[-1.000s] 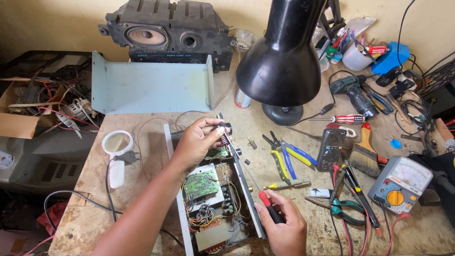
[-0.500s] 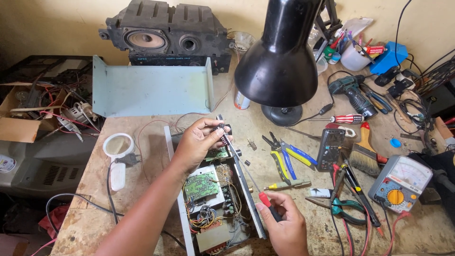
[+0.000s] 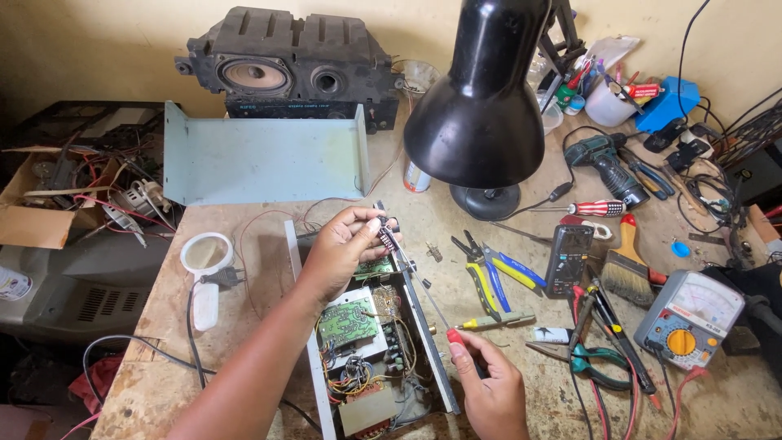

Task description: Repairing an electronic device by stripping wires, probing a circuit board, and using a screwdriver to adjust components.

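Observation:
An opened grey metal chassis (image 3: 428, 326) lies on the wooden bench, with green circuit boards (image 3: 346, 322) and coloured wiring inside. My left hand (image 3: 342, 248) reaches over its far end and pinches a small dark component (image 3: 388, 237) with red marks between thumb and fingers. My right hand (image 3: 489, 387) sits at the chassis's right side, gripping a red-handled screwdriver (image 3: 452, 334). Its thin shaft runs up and left toward the component held by my left hand.
A black desk lamp (image 3: 481, 106) hangs over the bench's middle. Right of the chassis lie blue-yellow pliers (image 3: 497, 273), a dark multimeter (image 3: 568, 259), a brush (image 3: 626, 261), an analogue meter (image 3: 688, 314) and a cordless drill (image 3: 607, 163). A grey metal cover (image 3: 261, 159) and speaker box (image 3: 285, 73) stand behind.
Both hands stay nearly where they were. My right hand has shifted slightly along the chassis's right side; the left keeps its pinch on the component.

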